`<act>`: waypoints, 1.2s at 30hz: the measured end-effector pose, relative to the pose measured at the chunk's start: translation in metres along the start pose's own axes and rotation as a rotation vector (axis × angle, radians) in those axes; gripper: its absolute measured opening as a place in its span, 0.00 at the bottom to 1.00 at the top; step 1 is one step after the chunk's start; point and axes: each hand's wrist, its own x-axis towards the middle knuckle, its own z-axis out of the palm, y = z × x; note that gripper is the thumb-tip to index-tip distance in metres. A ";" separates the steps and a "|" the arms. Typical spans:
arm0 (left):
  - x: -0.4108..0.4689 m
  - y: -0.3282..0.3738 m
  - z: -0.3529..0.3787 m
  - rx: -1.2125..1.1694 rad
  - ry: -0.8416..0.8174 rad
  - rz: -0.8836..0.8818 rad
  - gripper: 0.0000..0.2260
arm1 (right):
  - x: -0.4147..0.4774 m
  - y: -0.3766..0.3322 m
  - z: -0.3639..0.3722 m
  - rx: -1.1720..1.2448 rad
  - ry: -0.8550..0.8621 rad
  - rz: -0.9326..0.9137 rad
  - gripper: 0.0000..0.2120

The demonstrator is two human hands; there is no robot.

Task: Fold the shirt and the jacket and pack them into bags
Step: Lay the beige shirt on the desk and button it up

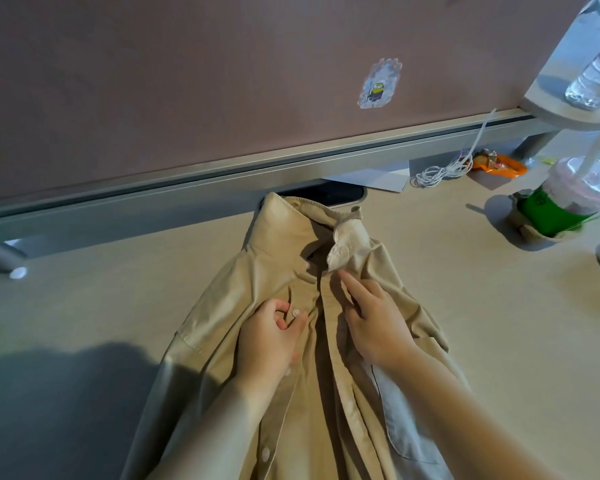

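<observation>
So far, little of the job looks done. Head view: a beige shirt point(284, 393) lies face up along the middle of the tabletop point(499, 323). Its collar sits at the far edge, against the partition point(187, 81), and its lower part runs out of view at the near edge.

The shirt is spread out, not folded, and its front is open at the chest. The left hand point(271, 337) has curled fingers and pinches the front strip beside a white button point(296, 312). The right hand point(371, 320) rests on the opposite front strip with its fingers stretched out and grips nothing.

My guess is the front is being closed or lined up before folding. No jacket or bag is in view, so the folding and all the packing seem still to come. A cup point(561, 209) and a white cable point(440, 171) sit near the far right corner.
</observation>
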 end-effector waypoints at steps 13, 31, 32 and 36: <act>-0.001 0.000 -0.001 0.017 0.006 0.017 0.07 | 0.046 -0.016 -0.015 -0.144 -0.152 0.153 0.35; 0.090 0.061 0.020 0.048 -0.269 0.097 0.14 | 0.037 0.041 0.008 0.470 0.235 0.028 0.21; 0.092 0.058 0.020 0.016 -0.271 0.099 0.12 | 0.037 0.042 0.010 0.464 0.250 0.019 0.21; 0.096 0.049 0.021 -0.075 -0.280 0.120 0.09 | 0.038 0.045 0.013 0.464 0.322 0.004 0.16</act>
